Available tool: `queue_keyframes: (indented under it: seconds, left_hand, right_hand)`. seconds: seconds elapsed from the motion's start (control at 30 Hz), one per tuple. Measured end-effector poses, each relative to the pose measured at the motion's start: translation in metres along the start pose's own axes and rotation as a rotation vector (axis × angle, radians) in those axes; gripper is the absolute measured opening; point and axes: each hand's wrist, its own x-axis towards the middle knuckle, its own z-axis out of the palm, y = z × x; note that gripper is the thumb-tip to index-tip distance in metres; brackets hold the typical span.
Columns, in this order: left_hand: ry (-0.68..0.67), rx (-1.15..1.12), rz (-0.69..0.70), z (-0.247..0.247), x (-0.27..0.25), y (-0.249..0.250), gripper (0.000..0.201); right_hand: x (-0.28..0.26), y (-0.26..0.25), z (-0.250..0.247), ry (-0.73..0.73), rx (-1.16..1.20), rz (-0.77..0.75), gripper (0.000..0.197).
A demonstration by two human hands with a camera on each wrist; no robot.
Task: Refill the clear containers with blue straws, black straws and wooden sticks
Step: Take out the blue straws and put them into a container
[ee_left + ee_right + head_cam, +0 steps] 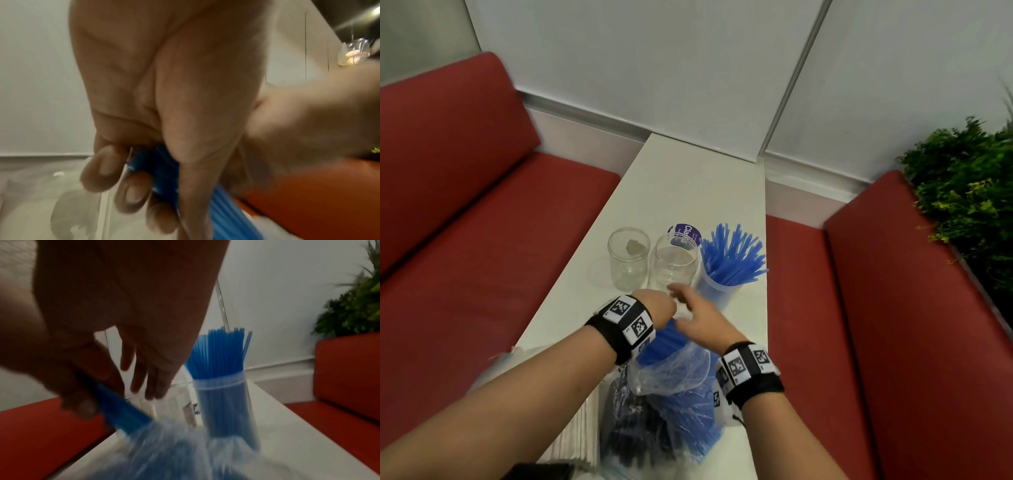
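Centrally, the left hand (655,305) curls its fingers (131,193) round a bundle of blue plastic straws (162,164) drawn from a crinkled clear plastic bag (671,377) on the white table (688,178). The right hand (698,318) hovers with fingers spread, holding nothing. Two empty clear containers (628,260) stand beside a straw-filled clear container (717,291).

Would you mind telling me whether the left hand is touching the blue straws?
Touching: the left wrist view shows the left hand with fingers curled around the blue straws.
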Motion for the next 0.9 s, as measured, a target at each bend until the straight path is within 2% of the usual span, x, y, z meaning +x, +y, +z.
queue_keyframes:
  seconds: [0.03, 0.1, 0.17, 0.2, 0.23, 0.3, 0.33, 0.37, 0.43, 0.47, 0.53, 0.63, 0.73, 0.8, 0.83, 0.87, 0.9]
  left_hand:
    - [-0.01, -0.001, 0.007, -0.007, -0.005, -0.001, 0.031]
    - [-0.028, 0.023, 0.016, -0.024, -0.018, -0.003, 0.029]
    - [-0.017, 0.072, 0.02, -0.042, -0.033, -0.003, 0.029]
    - [0.003, 0.095, 0.027, -0.051, -0.04, -0.002, 0.028]
    - [0.027, 0.104, 0.039, -0.06, -0.048, -0.001, 0.027]
    - [0.093, 0.086, 0.078, -0.078, -0.062, -0.003, 0.023]
    - [0.155, 0.041, 0.114, -0.087, -0.068, -0.006, 0.025]
    - [0.242, -0.028, 0.157, -0.094, -0.072, -0.008, 0.036]
    - [0.449, -0.208, 0.249, -0.104, -0.075, -0.011, 0.052]
    - [0.553, -0.289, 0.283, -0.105, -0.074, -0.01, 0.053]
    - [0.687, -0.413, 0.327, -0.103, -0.07, -0.005, 0.042]
    - [0.685, -0.749, 0.445, -0.093, -0.063, 0.0, 0.012]
    - [0.774, -1.237, 0.567, -0.089, -0.063, -0.002, 0.022]
    - [0.854, -1.552, 0.523, -0.086, -0.061, -0.005, 0.036]
    - [0.822, -1.708, 0.461, -0.083, -0.057, -0.008, 0.043]
    - [0.715, -1.828, 0.378, -0.078, -0.051, -0.012, 0.046]
    - [0.548, -1.89, 0.292, -0.071, -0.045, -0.015, 0.048]
  right_hand:
    - [-0.001, 0.007, 0.009, -0.075, 0.004, 0.047, 0.07]
    - [-0.001, 0.015, 0.024, -0.054, -0.056, 0.109, 0.064]
    - [-0.001, 0.018, 0.035, 0.074, -0.097, 0.132, 0.036]
    - [0.0, 0.016, 0.038, 0.144, -0.049, 0.143, 0.016]
    - [0.0, 0.014, 0.039, 0.189, 0.044, 0.143, 0.005]
    - [0.001, 0.008, 0.038, 0.275, 0.206, 0.142, 0.02]
    - [0.001, 0.001, 0.036, 0.319, 0.271, 0.133, 0.021]
    - [0.001, -0.005, 0.034, 0.366, 0.321, 0.111, 0.022]
    - [0.002, -0.016, 0.028, 0.435, 0.39, 0.064, 0.031]
    - [0.003, -0.022, 0.025, 0.452, 0.414, 0.046, 0.035]
    - [0.005, -0.03, 0.021, 0.474, 0.446, 0.009, 0.039]
    - [0.005, -0.038, 0.015, 0.493, 0.477, 0.02, 0.039]
    - [-0.003, -0.046, 0.002, 0.541, 0.515, 0.003, 0.036]
    - [-0.011, -0.057, -0.015, 0.619, 0.555, -0.031, 0.04]
    - [-0.015, -0.065, -0.025, 0.66, 0.622, -0.065, 0.041]
    - [-0.018, -0.075, -0.036, 0.696, 0.707, -0.113, 0.044]
    - [-0.021, -0.084, -0.046, 0.726, 0.796, -0.17, 0.045]
